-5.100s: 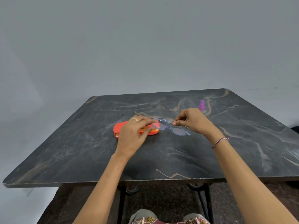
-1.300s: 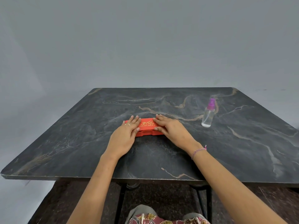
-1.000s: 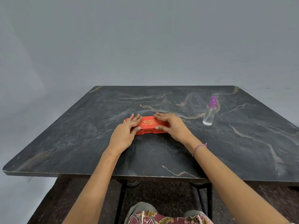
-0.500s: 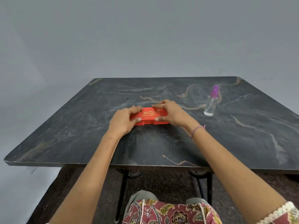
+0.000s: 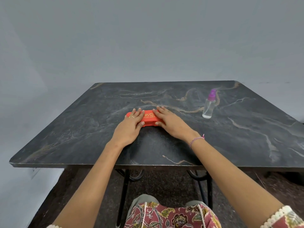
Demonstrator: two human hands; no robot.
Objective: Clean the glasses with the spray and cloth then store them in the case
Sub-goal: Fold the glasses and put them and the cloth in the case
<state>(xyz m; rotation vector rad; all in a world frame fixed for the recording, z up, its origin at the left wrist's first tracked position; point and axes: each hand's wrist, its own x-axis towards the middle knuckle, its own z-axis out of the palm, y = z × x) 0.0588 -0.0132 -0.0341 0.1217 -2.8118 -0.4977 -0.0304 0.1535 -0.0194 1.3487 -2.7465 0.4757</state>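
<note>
Fingers (image 5: 137, 114) of my left hand (image 5: 129, 129) and right hand (image 5: 171, 125), curled a moment earlier, lay straight, pressing the shut red oblong gold-lettered glasses case (image 5: 148, 118); storing seemed done.

Dark desk (image 5: 230, 137) top, stone-look with tan veins, matt and faintly grainy. The case (image 5: 148, 118) shows smooth red plastic with a slight sheen and gold print on the lid. Spray bottle (image 5: 208, 107): clear glossy plastic, purple plastic cap. Below, thin black metal legs (image 5: 122, 195) and a floral printed cloth garment (image 5: 172, 216).
</note>
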